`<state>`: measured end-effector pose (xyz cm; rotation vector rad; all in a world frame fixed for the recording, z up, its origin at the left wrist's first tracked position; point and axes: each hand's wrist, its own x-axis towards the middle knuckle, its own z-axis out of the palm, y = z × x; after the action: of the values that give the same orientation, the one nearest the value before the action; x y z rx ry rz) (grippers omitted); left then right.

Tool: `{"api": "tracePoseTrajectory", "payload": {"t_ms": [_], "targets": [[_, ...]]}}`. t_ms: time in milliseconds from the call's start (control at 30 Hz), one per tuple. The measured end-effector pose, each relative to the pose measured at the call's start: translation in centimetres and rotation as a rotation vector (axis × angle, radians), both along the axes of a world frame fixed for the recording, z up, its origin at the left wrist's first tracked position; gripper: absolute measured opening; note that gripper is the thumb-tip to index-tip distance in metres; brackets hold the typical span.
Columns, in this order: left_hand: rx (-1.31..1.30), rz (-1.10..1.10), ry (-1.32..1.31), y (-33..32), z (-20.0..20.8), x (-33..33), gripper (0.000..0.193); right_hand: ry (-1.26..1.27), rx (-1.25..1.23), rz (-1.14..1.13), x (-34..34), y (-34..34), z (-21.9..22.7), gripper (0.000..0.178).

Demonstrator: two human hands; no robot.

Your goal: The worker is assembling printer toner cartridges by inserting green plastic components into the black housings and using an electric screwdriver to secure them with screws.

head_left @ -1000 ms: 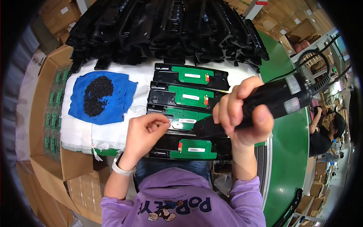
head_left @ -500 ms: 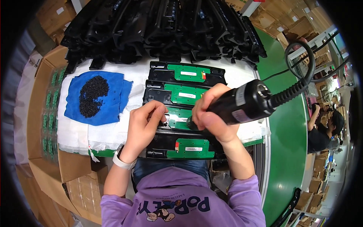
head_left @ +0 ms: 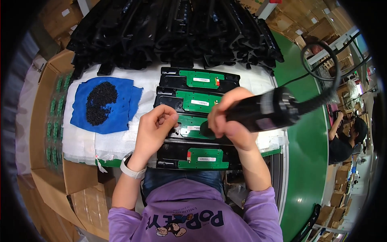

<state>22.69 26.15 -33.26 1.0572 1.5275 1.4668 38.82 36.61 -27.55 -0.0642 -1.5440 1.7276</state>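
My right hand (head_left: 234, 117) is wrapped round a black electric screwdriver (head_left: 264, 111). The tool lies nearly level, its narrow end over the third green circuit board (head_left: 190, 128) from the back; the bit's tip is hidden. My left hand (head_left: 155, 126) is closed, thumb against curled fingers, beside that board's left end; anything pinched there is too small to make out. Each green board lies in a black plastic panel (head_left: 167, 152), and several such panels are lined up one behind another. A blue cloth (head_left: 130, 109) left of my left hand carries a heap of small black screws (head_left: 98, 99).
Long black plastic parts (head_left: 169, 36) are piled along the back of the white-covered table (head_left: 80, 143). At left, an open cardboard box (head_left: 38, 137) holds clear trays of green boards (head_left: 52, 125). A cable (head_left: 334, 80) loops from the screwdriver. A person (head_left: 350, 137) works far right.
The screwdriver has shifted slightly right and its rear end looks blurred, with the cable swinging. My left hand stays almost where it was.
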Motion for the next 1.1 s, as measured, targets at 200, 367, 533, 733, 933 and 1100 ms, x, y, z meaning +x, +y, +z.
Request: {"api": "tracePoseTrajectory", "payload": {"t_ms": [200, 367, 533, 733, 933, 1100], "targets": [[-0.075, -0.169, -0.158, -1.9, 1.4, 0.4, 0.011, 0.460, -0.070, 0.086, 1.2, 0.8, 1.7, 0.037], [-0.069, -0.243, -0.136, -2.1, 2.0, 1.0, 0.009, 0.476, -0.168, 0.038, 1.8, 0.3, 1.6, 0.037], [-0.115, -0.266, -0.119, -2.1, 1.9, 1.0, 0.009, 0.472, -0.137, 0.060, 1.8, 0.3, 1.1, 0.038], [-0.198, -0.274, -0.258, -2.0, 1.8, 1.4, 0.010, 0.476, -0.185, 0.059, 2.0, 0.2, 1.1, 0.038], [0.166, 0.021, -0.571, -1.2, 0.1, 0.2, 0.017, 0.093, 0.025, -0.147, 3.3, 0.6, 0.5, 0.036], [0.189, 0.066, -0.620, -1.3, 0.0, 0.1, 0.013, 0.122, -0.022, -0.095, 3.2, 0.4, -0.4, 0.025]]}}
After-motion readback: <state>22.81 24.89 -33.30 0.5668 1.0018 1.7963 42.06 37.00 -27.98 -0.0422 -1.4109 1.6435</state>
